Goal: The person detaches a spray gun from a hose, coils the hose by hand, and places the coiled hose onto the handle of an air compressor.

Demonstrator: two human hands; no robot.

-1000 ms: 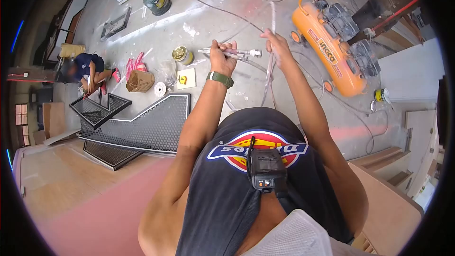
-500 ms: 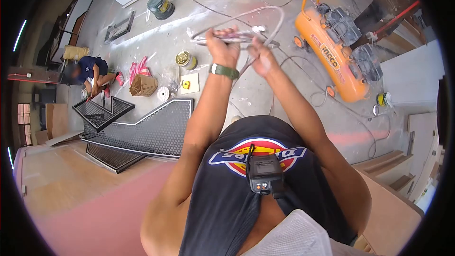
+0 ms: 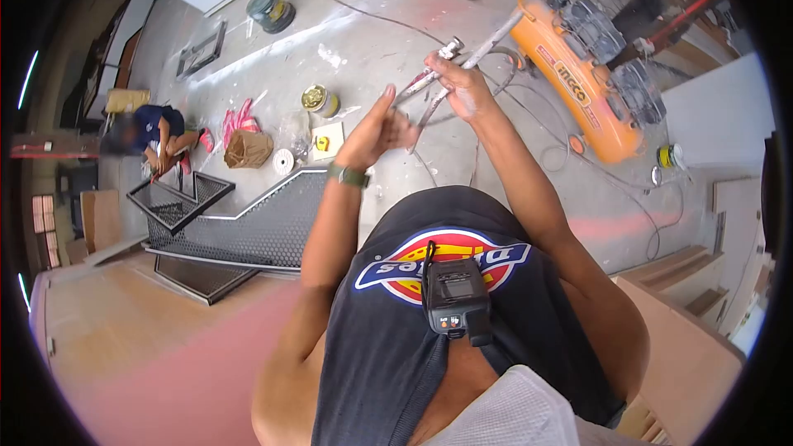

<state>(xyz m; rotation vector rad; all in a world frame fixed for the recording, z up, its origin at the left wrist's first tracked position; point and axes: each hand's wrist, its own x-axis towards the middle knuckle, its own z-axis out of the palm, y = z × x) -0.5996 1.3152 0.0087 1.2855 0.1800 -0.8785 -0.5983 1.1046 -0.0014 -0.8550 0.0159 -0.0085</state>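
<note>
Right hand (image 3: 467, 91) outstretched, grip closed around hose (image 3: 496, 36), left hand (image 3: 373, 137) (watch (image 3: 349, 176) at wrist) open nearby

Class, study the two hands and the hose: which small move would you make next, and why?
I would probably bring the left hand in and close its fingers around the hose just below the right hand. The right hand grips lengths of it near the metal fitting, while the left is open beside them, so a second hold should steady the bundle.
</note>
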